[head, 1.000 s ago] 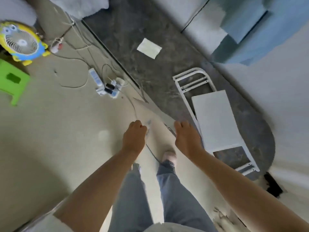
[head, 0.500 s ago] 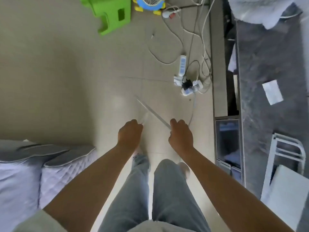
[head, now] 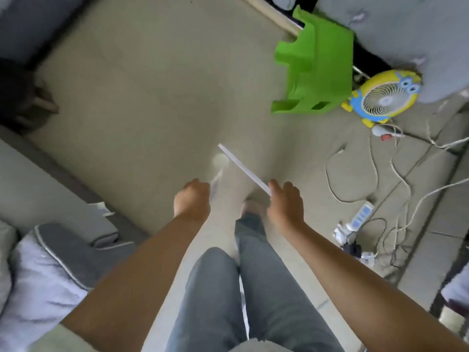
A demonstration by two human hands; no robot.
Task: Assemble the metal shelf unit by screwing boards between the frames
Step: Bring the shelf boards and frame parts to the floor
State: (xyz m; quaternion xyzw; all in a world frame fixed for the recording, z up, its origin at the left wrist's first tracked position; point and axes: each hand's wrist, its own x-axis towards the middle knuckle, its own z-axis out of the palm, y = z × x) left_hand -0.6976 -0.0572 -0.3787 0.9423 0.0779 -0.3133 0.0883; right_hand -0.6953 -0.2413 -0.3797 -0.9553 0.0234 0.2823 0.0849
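Both hands are out in front of me over the floor, fingers closed. Between them hangs a thin clear plastic sheet (head: 236, 181); only its white edge shows sharply, running up and left from my right hand (head: 285, 201). My left hand (head: 193, 199) pinches the sheet's other side, where a blurred pale bit sticks out. I cannot tell whether it is a flat sheet or a bag. No shelf frame or board is in view.
A green plastic stool (head: 314, 64) and a yellow-blue desk fan (head: 383, 97) stand at the upper right. A power strip (head: 360, 217) and loose cables (head: 396, 174) lie on the right. Grey cushions (head: 63, 250) are at the lower left. My jeans-clad legs are below.
The view has swung left: the white frame and board have left the picture, and the stool and fan now sit at the upper right. Both hands keep their grip on the sheet.
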